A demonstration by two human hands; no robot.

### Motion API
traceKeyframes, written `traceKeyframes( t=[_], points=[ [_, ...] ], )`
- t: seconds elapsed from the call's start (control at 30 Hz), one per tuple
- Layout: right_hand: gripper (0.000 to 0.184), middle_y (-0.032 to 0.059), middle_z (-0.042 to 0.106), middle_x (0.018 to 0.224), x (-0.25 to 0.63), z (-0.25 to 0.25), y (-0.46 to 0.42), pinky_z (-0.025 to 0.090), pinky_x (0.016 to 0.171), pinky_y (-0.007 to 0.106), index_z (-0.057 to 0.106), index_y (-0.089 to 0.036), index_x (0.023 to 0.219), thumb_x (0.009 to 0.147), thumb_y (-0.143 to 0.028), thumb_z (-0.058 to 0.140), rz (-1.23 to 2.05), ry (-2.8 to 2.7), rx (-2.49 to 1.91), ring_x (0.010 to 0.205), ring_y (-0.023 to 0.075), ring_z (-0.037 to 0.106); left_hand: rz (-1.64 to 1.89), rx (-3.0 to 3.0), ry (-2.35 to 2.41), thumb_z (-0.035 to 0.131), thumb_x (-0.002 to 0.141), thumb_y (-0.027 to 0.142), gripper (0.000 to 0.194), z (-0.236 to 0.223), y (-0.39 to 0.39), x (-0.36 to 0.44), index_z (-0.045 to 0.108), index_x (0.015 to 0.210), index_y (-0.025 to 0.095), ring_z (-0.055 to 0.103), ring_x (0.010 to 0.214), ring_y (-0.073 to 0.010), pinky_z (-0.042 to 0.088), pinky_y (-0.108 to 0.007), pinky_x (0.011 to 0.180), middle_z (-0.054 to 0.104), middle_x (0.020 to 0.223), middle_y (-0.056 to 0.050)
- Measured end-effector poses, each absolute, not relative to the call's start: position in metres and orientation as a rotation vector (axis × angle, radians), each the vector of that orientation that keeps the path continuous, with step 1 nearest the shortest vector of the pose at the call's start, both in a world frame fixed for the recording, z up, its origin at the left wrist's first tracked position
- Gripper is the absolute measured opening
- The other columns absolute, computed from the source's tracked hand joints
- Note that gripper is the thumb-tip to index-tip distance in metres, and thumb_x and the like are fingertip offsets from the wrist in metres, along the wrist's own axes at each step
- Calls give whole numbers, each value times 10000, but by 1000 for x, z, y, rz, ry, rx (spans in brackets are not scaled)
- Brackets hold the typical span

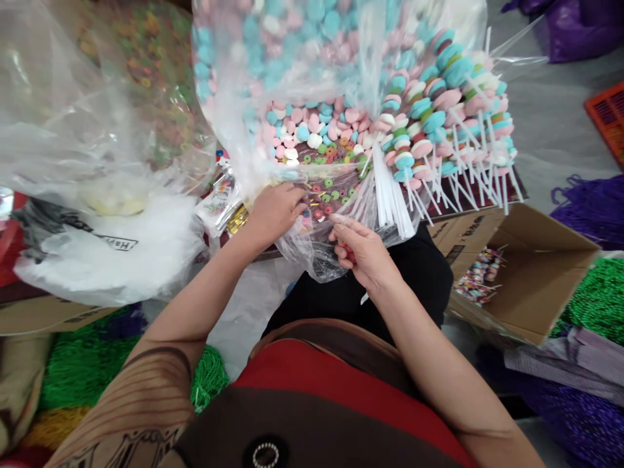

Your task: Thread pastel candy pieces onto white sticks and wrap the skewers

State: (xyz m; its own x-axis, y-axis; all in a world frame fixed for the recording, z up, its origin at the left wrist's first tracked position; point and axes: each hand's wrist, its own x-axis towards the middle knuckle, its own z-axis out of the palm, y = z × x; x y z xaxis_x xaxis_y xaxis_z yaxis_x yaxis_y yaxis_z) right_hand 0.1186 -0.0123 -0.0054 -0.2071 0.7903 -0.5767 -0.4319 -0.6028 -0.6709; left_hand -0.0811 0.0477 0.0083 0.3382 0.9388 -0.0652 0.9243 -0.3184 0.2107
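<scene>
My left hand (277,213) is over the near left edge of a clear plastic bag (322,257), its fingers curled down with the tips together. What lies between those tips is too small to make out. Close by on the right, my right hand (363,252) has thumb and forefinger pinched, with small red ring pieces (347,251) showing in its curled fingers. Just beyond both hands lie small coloured rings (333,194) in green, red and yellow. Behind them are pink, blue and white disc-shaped candies (314,127). White sticks (387,195) lie bundled to the right.
Stacked candy skewers (439,110) fill the table's right side. Below stands an open cardboard box (541,273) with wrapped pieces inside. A white plastic bag (121,253) and a bag of coloured rings (156,78) lie left. Green (602,299) and purple strands (592,208) cover the floor at right.
</scene>
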Motion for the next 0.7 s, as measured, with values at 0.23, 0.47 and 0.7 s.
traceKeyframes(
  t=[0.23, 0.47, 0.7],
  points=[
    [402, -62, 649, 703, 122, -5, -12, 168, 364, 166, 768, -218, 997, 656, -353, 932, 1917, -442, -1198, 442, 28, 405, 167, 2303, 1683, 586, 966, 243, 243, 4, 56, -78, 770, 1096, 155, 711, 1029, -276, 529, -379, 895, 766, 1089, -126],
    [471, -50, 656, 701, 126, 4, -12, 207, 369, 149, 710, -176, 900, 648, -490, 956, 2025, -312, -1057, 463, 25, 431, 645, 2117, 1303, 600, 996, 363, 231, 20, 28, -72, 745, 1060, 196, 668, 881, -167, 511, -286, 828, 760, 992, -37],
    [523, -80, 490, 565, 122, 1, -23, 172, 375, 158, 575, -183, 685, 619, -495, 989, 2095, -429, -1045, 459, 34, 390, 582, 2283, 1105, 636, 993, 370, 238, 14, 4, -60, 761, 1022, 169, 650, 847, -179, 485, -282, 777, 705, 866, -44]
  ],
)
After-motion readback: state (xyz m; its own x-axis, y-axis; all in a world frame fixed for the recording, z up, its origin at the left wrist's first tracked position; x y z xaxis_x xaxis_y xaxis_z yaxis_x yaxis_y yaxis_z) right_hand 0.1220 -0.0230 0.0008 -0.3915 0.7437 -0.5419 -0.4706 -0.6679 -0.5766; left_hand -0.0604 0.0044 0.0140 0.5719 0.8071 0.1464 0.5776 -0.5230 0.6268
